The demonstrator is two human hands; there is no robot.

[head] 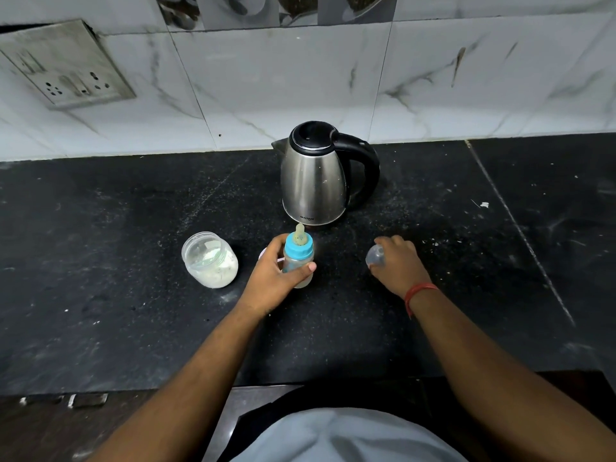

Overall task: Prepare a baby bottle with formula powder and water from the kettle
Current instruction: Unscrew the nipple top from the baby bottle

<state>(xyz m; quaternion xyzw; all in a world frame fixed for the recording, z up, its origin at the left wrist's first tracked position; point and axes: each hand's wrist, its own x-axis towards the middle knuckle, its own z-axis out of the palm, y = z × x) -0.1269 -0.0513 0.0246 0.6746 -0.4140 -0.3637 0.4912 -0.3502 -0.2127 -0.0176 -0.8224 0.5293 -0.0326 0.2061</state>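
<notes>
The left hand (273,278) grips the upright bottle (297,261) on the black desk (100,261), its blue collar and teat on. The right hand (398,265) holds a clear cap (375,256) near the desk. A steel kettle (313,181) stands behind; an open powder jar (210,260) sits left.

The bottle (297,261) between the left hand's (273,280) fingers is clear with a blue collar and pale yellowish teat. The cap (375,257) under the right hand's (398,263) fingers is clear grey. Beyond the fingertips, the kettle (313,181) is steel and black. The counter (133,261) is speckled black, the tiles (266,78) white with grey veins.
</notes>
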